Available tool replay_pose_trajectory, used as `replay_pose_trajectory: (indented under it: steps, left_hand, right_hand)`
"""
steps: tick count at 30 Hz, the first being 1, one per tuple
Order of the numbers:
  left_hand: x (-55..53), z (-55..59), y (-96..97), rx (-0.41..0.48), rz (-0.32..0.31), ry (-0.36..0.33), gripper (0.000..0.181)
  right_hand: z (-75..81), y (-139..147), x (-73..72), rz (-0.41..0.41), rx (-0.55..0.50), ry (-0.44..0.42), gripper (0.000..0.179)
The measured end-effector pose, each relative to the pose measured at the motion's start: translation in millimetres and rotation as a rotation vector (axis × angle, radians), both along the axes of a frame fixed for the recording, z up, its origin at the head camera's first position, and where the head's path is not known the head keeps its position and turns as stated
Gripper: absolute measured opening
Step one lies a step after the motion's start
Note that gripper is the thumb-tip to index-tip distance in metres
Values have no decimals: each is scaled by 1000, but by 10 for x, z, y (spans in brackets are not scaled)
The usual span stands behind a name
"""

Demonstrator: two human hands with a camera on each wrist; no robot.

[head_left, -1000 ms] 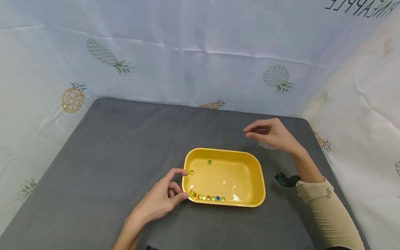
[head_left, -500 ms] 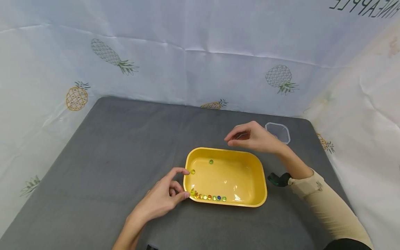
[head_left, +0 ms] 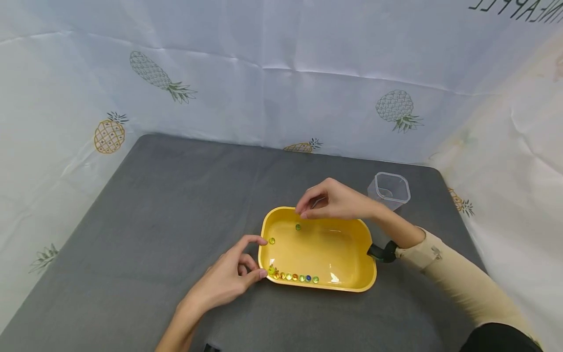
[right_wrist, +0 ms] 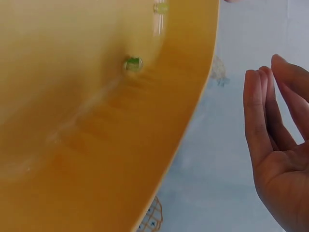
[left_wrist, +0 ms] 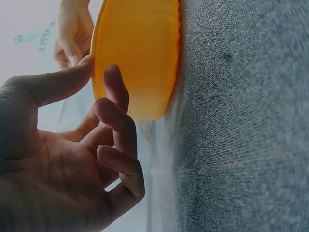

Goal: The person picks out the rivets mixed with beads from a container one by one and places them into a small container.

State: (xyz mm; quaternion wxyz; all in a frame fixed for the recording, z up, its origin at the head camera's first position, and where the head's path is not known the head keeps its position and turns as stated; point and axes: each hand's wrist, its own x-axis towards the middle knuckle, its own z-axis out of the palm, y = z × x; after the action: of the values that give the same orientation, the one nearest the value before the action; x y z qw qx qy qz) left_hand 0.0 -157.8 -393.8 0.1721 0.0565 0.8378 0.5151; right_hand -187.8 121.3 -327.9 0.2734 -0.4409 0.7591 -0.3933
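My left hand [head_left: 230, 274] rests at the left end of a yellow plastic tray [head_left: 343, 249], thumb and index finger touching its rim, the other fingers loosely bent. In the left wrist view, the thumb [left_wrist: 67, 79] meets the rim. My right hand [head_left: 336, 201] is over the tray's far rim, thumb and fingertips close together, with nothing showing between them in the right wrist view. Just below it lies a green glass marble [head_left: 298, 227]; a yellow-green marble [head_left: 271, 241] sits by the left wall. Several more, including a blue marble [head_left: 309, 278], line the near wall.
Behind the right forearm stands a clear plastic box [head_left: 389, 189], near the table's back right corner. The grey-covered table [head_left: 145, 234] is enclosed by a pineapple-print curtain [head_left: 246, 88]. A dark wrist mount [head_left: 383, 252] overlaps the tray's right end.
My right hand has moved left and nearer, from in front of the clear box to over the tray's far rim, leaving the box in sight. The left hand has stayed at the tray.
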Motion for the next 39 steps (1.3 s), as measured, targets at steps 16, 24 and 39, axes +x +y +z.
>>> replay_pose_trajectory:
  steps: [16,24,39]
  left_hand:
    - [-8,-2,-12,-24,-1,18,56]
    - [-7,-3,-22,-21,7,6,54]
    - [-6,0,-13,-11,7,5,54]
  right_hand:
    - [-141,-403,75,182,74,-98,17]
    - [-318,-559,147,276,125,-160,19]
    - [-604,-732,257,340,240,-236,21]
